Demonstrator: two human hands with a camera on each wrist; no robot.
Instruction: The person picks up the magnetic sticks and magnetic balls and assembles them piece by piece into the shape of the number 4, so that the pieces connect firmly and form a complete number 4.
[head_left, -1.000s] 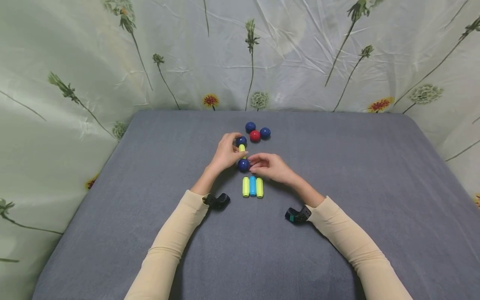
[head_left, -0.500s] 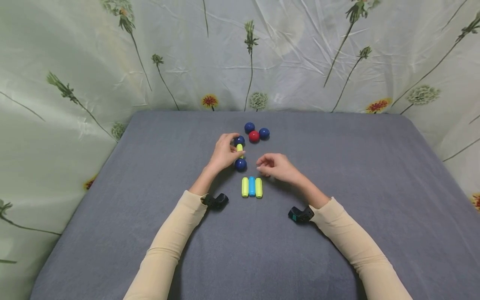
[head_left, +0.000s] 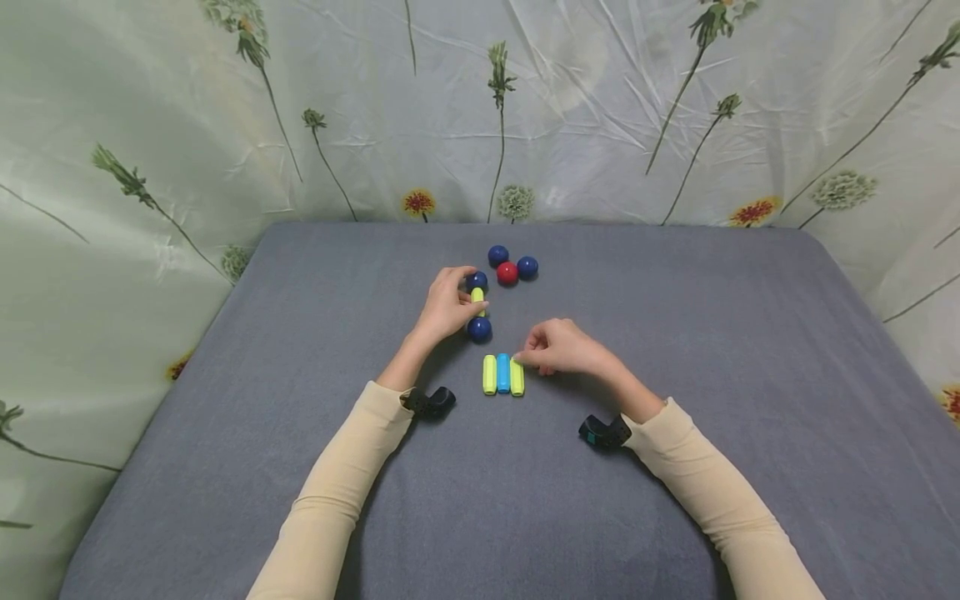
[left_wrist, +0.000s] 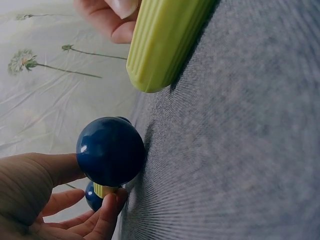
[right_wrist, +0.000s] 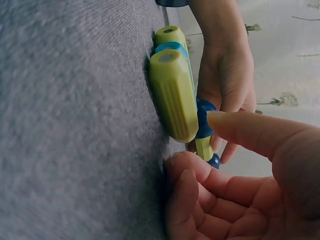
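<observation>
My left hand (head_left: 444, 304) grips a yellow-green ribbed rod (head_left: 477, 300) with thumb and fingers. A blue ball (head_left: 477, 282) sits at its far end and another blue ball (head_left: 479, 329) at its near end. Closer to me lie three rods side by side: a left yellow-green rod (head_left: 490, 375), a blue rod (head_left: 503, 373) and a right yellow-green rod (right_wrist: 175, 95) with a grey disc in its end. My right hand (head_left: 562, 346) is at the far end of the right rod, its thumb (right_wrist: 250, 130) and bent fingers spread apart around that end.
Behind the left hand, a red ball (head_left: 507, 273) lies between two more blue balls, one on the left (head_left: 498, 256) and one on the right (head_left: 528, 267). A grey cloth (head_left: 675, 333) covers the table. A flowered curtain (head_left: 585, 108) hangs along the back and left.
My right hand has drawn back from the near blue ball and come down to the right yellow-green rod. The left hand still holds its rod, shifted very slightly left in view.
</observation>
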